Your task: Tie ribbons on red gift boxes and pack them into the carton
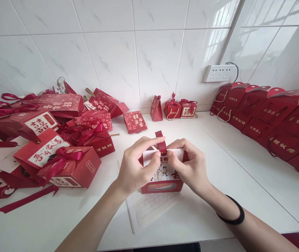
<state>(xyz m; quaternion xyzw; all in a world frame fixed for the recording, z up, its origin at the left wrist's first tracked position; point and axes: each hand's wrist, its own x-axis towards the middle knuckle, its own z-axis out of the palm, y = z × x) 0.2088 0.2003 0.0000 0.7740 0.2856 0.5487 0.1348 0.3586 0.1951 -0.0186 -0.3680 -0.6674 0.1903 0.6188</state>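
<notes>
Left fingers (154,161) and right fingers (174,161) clamped on box (162,176) top edge, strap (159,135) between thumbs; pinch evenly, pull strap straight.

smooth card box (163,174), satiny bow (72,155), glossy wall tiles (158,52)

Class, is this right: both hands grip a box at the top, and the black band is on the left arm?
No: the head view shows the black band on the right arm. The left hand and right hand do both grip the box at the top.
</notes>
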